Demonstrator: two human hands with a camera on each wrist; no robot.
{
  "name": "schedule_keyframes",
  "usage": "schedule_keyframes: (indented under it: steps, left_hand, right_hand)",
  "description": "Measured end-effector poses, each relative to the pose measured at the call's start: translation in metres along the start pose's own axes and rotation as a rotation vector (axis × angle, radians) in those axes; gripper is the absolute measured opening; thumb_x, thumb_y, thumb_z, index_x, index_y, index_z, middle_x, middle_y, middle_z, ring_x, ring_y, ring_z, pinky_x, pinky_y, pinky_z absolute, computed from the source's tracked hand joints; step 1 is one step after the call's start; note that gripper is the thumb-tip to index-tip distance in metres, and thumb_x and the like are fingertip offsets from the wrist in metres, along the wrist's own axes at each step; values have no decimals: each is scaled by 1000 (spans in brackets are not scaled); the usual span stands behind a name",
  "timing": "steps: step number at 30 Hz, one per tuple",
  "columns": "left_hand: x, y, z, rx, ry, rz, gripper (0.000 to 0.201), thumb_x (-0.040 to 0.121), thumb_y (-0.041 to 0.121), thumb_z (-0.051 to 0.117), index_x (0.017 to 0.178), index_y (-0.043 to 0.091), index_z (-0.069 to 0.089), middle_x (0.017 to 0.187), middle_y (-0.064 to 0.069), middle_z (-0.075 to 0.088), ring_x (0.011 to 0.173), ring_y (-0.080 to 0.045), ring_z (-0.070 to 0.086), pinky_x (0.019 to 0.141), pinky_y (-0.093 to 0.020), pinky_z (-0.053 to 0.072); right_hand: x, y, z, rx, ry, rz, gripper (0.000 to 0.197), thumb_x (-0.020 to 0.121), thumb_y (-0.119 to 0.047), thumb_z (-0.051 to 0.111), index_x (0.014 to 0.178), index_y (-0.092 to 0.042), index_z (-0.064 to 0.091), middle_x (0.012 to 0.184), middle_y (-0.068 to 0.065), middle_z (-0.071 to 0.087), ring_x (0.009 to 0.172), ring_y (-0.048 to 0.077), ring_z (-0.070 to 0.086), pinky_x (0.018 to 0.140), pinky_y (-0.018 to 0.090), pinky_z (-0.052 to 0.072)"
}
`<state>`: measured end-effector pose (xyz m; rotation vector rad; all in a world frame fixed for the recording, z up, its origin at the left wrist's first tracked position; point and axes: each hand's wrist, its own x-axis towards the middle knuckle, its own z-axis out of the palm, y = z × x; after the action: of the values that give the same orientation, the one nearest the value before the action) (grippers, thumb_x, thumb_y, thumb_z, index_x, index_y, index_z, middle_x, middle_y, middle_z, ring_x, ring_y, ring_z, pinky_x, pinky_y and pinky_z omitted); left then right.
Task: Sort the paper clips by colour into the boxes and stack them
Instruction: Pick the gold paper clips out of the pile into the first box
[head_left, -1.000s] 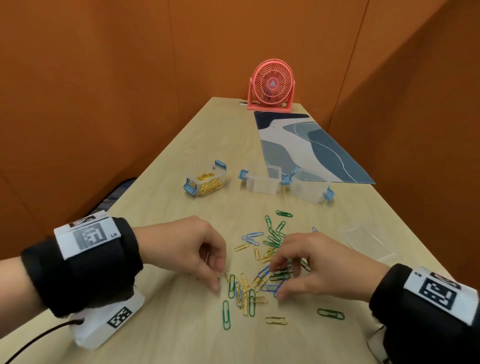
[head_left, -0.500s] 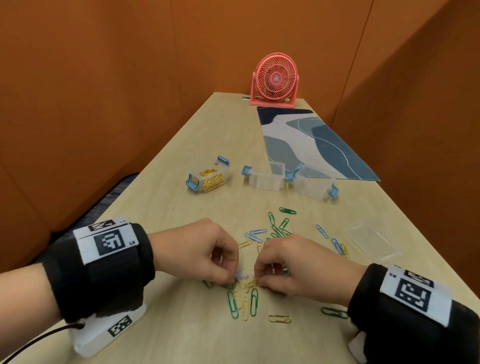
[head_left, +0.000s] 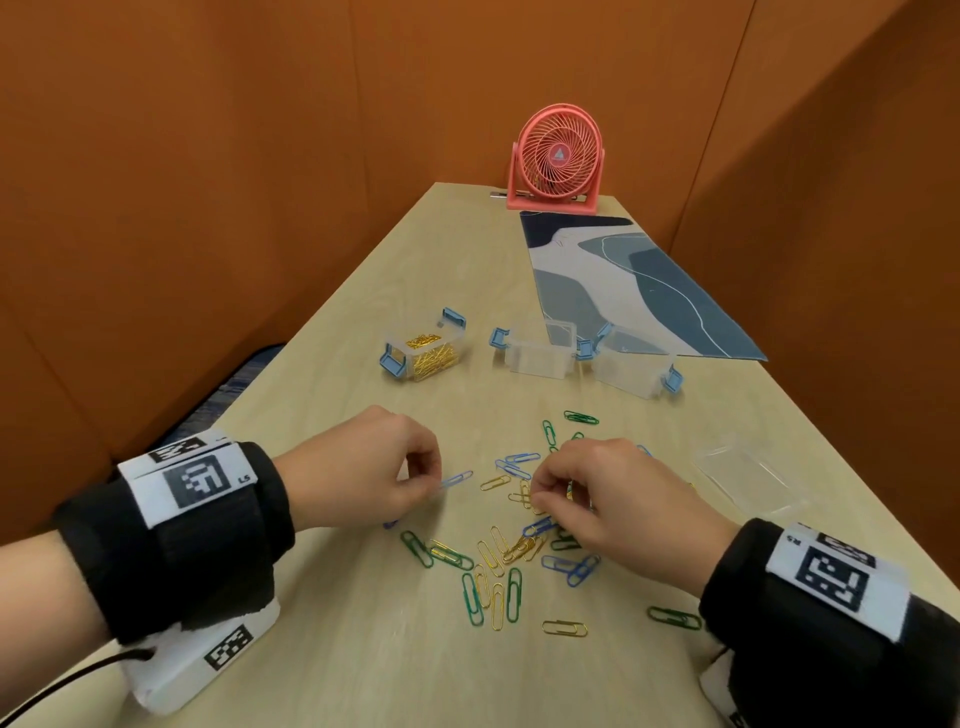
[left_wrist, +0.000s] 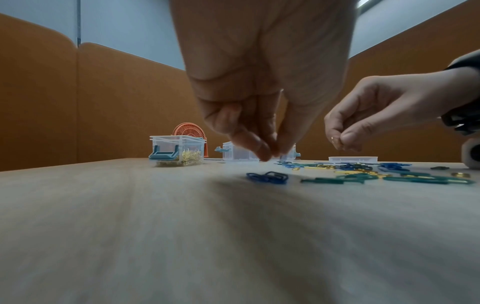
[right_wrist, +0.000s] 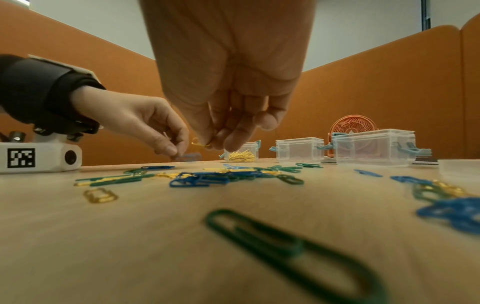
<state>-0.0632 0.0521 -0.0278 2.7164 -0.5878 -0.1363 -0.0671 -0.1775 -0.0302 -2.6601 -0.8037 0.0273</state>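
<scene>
1. The left hand (head_left: 358, 467) is hovering just above the table (head_left: 322, 649), its thumb and forefinger pinching one end of a blue clip (head_left: 456, 479) that is sticking out to the right of the fingertips.
2. The right hand (head_left: 613, 504) is hanging over the middle of the loose clips (head_left: 498, 561), fingers curled close together; the right wrist view shows them pinching a gold clip (right_wrist: 200, 143) clear of the table.
3. The loose clips, green, gold and blue mixed, are lying scattered on the table between and in front of the two hands, some overlapping.
4. A lone gold one (head_left: 565, 628) and a green one (head_left: 674, 618) are lying nearer the person, apart from the heap.
5. Three clear boxes with blue latches are sitting in a row beyond the clips.
6. The left box (head_left: 423, 353) is holding gold clips; it is standing apart from the other two.
7. The middle box (head_left: 540, 353) and the right box (head_left: 631, 369) are showing no clips inside and are standing just beside each other, the right one at the edge of a blue patterned mat (head_left: 623, 280).
8. A clear lid (head_left: 748, 478) is lying flat on the table to the right of the right hand.
9. A pink fan (head_left: 558, 156) is standing at the far end of the table.
</scene>
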Motion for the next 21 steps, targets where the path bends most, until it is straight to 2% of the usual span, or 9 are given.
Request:
schedule_keyframes:
  steps: [1,3,6,10,14,17,19,21]
  left_hand:
    - [0,0,0,21,7,12,11,85,38,62,92,31,63,79,19,57,71,14,49,58,-6,36]
    - [-2,0,3,-43,-45,84,19,78,44,70,91,33,64,86,15,57,74,4,50,62,-9,39]
    - [-7,6,6,-158,-235,143,18,70,38,80,80,27,70,82,9,62,70,-4,53,66,-19,47]
    - [-10,-1,3,-188,-245,123,12,69,30,82,74,23,73,80,6,63,70,-6,55,70,-28,50]
    - [-15,-4,-1,-209,-289,129,11,70,29,81,76,22,74,83,5,65,76,-12,57,68,-20,47]
    - [-13,-7,-3,-220,-184,91,13,71,36,80,77,26,73,82,10,67,75,-8,57,65,-11,41]
    - [-10,-9,-1,-217,-174,82,10,71,34,79,77,29,73,79,13,68,72,-3,57,65,-10,42]
    - [-6,-7,3,-215,-219,82,7,73,31,79,78,28,75,76,13,68,70,-2,59,68,-13,45]
  right_hand:
    - [0,0,0,9,-5,-4,14,91,-32,51,91,-26,63,89,-12,57,75,6,46,75,26,46]
    - [-1,0,0,30,-18,-14,13,91,-31,51,89,-25,63,88,-11,58,73,5,46,76,28,47]
    - [-2,0,0,61,-32,-30,10,87,-29,53,83,-26,62,79,-13,56,67,1,47,72,26,47]
    - [-2,-1,0,63,-80,-52,7,81,-27,57,75,-25,60,68,-15,55,65,-4,49,63,19,43]
    - [-1,0,1,79,-117,-52,9,81,-29,59,72,-26,59,66,-12,55,63,-2,51,60,17,41]
    - [0,1,2,77,-134,-43,8,82,-28,59,75,-24,61,65,-13,55,61,-2,50,60,17,42]
    - [0,2,2,70,-146,-45,8,84,-26,58,78,-23,62,66,-13,57,60,-1,50,62,18,42]
    - [0,2,2,68,-153,-45,8,85,-26,57,80,-23,63,67,-12,58,59,1,50,65,21,44]
